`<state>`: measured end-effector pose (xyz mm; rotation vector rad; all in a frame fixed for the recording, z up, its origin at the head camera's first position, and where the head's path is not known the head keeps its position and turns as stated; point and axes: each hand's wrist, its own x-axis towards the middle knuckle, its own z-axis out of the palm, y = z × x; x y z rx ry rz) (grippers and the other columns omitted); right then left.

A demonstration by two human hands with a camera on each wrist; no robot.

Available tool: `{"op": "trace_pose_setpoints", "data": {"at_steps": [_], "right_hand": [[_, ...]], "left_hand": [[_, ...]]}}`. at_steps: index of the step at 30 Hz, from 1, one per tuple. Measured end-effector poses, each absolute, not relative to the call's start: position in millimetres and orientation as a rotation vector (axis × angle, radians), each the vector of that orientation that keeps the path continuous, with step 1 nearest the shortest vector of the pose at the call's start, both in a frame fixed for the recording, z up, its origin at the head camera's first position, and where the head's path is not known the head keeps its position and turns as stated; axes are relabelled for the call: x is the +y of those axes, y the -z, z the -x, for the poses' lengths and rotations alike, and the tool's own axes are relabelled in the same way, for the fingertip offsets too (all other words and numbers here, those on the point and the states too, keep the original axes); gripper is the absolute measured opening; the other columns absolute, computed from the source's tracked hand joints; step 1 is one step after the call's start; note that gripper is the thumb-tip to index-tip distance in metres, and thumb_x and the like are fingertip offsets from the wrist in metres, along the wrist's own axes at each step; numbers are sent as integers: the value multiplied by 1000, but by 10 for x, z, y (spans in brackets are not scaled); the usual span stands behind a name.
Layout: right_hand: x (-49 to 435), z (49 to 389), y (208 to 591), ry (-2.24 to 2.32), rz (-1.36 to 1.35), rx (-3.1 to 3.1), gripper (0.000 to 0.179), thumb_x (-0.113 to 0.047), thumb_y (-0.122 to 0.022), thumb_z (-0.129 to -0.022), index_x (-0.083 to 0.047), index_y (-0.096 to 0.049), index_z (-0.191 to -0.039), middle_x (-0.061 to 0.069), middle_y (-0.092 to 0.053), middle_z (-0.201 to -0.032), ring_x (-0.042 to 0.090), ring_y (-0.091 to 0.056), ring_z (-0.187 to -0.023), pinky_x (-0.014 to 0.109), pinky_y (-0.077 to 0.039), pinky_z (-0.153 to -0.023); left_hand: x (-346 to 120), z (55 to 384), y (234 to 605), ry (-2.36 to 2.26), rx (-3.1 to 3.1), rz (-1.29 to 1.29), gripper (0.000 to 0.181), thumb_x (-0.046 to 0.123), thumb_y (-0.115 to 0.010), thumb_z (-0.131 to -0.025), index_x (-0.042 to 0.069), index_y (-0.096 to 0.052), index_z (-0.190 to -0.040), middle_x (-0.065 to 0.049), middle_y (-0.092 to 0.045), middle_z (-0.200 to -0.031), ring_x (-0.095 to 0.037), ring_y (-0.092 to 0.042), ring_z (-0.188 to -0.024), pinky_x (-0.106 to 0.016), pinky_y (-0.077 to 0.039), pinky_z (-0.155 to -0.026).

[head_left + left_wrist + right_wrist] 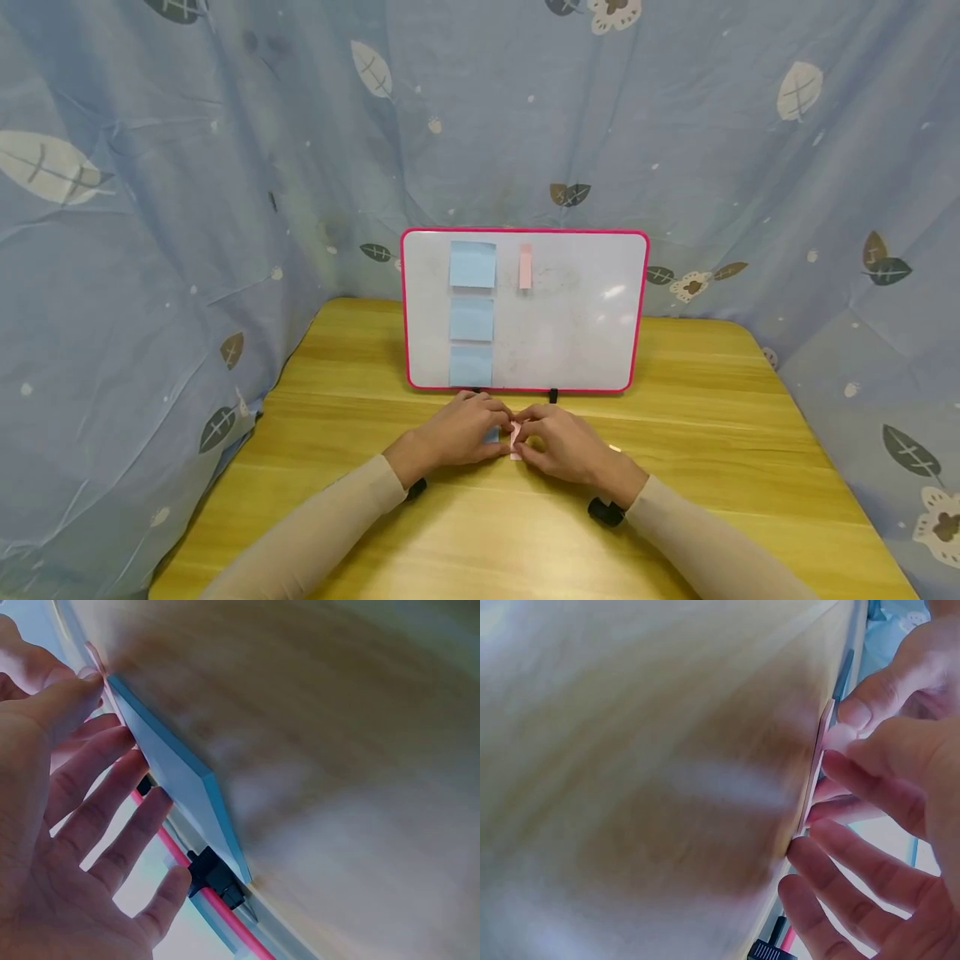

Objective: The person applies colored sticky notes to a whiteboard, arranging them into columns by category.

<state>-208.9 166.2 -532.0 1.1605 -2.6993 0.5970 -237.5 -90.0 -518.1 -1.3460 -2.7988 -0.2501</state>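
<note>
My right hand (566,442) pinches a pink sticky note (840,737) between thumb and index finger, lifting it from a narrow pink note pad (815,769) on the table. The other right fingers are spread by the pad's edge. My left hand (463,429) lies opposite, its thumb pressing at the pink pad and its fingers fairly straight. Beside the pink pad is a thicker blue sticky note pad (176,769), with the left fingertips right at its edge. In the head view the left hand covers most of the blue pad.
Behind the hands a pink-framed whiteboard (577,333) stands on black feet. Three blue notes (472,319) run down its left side, with one pink note (525,267) near the top. A small pale piece (615,448) lies beyond the right wrist. Patterned curtains (487,125) surround the wooden table (337,358).
</note>
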Motion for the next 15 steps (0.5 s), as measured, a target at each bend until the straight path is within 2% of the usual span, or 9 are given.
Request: {"op": "trace_pose_setpoints", "data": {"at_steps": [5, 8, 15], "right_hand": [[1630, 2077, 5351, -620, -1147, -2698, 9, -25, -87, -107, -23, -89, -99, 6, -82, -140, 24, -81, -122, 36, -68, -91], [1611, 2081, 5359, -644, -1133, -2699, 11, -21, -86, -107, -22, -87, -96, 5, -83, -137, 23, -81, -119, 36, -68, -93], [1603, 2104, 5351, -748, -1085, -2668, 5, -10, -86, -102, -15, -83, -100, 4, -83, -115, 17, -80, -102, 33, -69, -90]], "left_hand": [[-912, 2346, 5186, 239, -2829, 1326, 27, 44, -80, -112, 24, -86, -130, 6, -82, -142, -22, -74, -137, -56, -59, -117], [-910, 2341, 5180, 239, -2843, 1313, 27, 43, -81, -112, 24, -86, -130, 6, -82, -142, -22, -73, -137, -56, -58, -117], [-855, 2358, 5162, 260, -2840, 1301, 33, 52, -81, -110, 24, -87, -127, 8, -82, -141, -21, -74, -132, -55, -59, -116]]}}
